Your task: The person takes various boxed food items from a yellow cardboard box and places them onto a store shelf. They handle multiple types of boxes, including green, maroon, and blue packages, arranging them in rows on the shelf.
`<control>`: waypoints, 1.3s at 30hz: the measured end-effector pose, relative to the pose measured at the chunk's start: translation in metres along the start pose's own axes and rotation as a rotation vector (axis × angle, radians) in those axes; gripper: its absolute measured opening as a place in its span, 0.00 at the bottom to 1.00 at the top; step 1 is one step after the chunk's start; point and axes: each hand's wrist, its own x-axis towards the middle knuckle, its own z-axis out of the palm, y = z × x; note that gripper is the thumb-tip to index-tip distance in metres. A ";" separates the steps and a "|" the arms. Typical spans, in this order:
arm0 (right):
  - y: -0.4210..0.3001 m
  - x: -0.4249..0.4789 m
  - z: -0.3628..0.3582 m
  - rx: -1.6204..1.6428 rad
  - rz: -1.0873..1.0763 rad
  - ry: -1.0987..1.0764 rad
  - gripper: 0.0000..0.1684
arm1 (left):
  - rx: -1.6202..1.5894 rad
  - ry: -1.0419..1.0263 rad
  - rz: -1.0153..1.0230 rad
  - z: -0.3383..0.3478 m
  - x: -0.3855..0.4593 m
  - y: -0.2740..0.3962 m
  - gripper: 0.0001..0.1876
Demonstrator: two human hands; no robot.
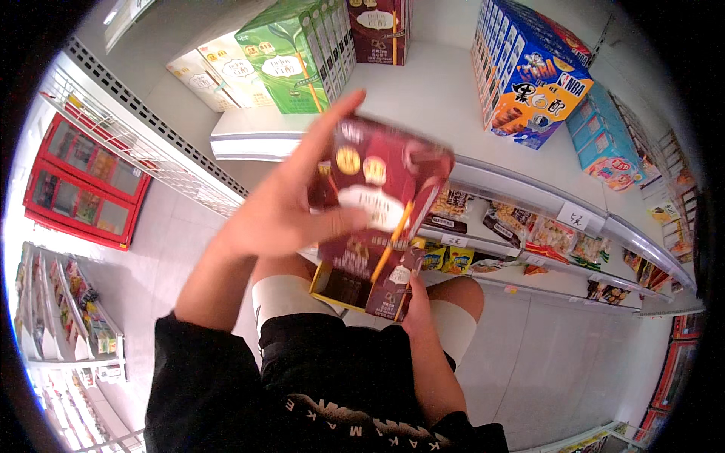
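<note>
In the head view my left hand (294,209) grips a stack of dark maroon Pejoy snack boxes (362,226), its thumb across the front face and its fingers at the far side. Lower down and to the right, my right hand (420,306) holds an open-topped display carton (340,287) with a yellow rim, in which a maroon box (396,283) stands. The rest of the carton is partly hidden behind the held boxes. Beyond them on the white shelf (408,107) stand green Pejoy boxes (289,68), cream ones (229,71) and maroon ones (378,28).
Blue and orange snack boxes (532,90) and light blue boxes (606,139) stand on the right of the shelf. Lower tiers hold bagged snacks (552,235). At the left are a wire rack (141,158), a red-framed cabinet (85,175) and another shelf unit (73,317).
</note>
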 end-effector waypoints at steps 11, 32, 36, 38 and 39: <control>0.002 0.000 0.000 -0.064 0.008 0.068 0.26 | 0.687 0.107 0.031 -0.041 0.141 0.069 0.18; 0.006 -0.001 0.005 -0.158 0.034 0.054 0.24 | 1.916 -0.011 -0.046 -0.056 0.209 0.006 0.11; 0.015 0.012 -0.014 -0.221 -0.025 0.071 0.24 | 1.903 0.003 -0.066 -0.051 0.220 0.004 0.13; 0.017 0.013 -0.013 -0.207 -0.061 0.042 0.24 | 1.909 0.010 -0.090 -0.053 0.224 0.000 0.14; 0.016 0.011 -0.010 -0.201 -0.038 0.042 0.25 | 1.918 -0.001 -0.111 -0.053 0.226 0.001 0.14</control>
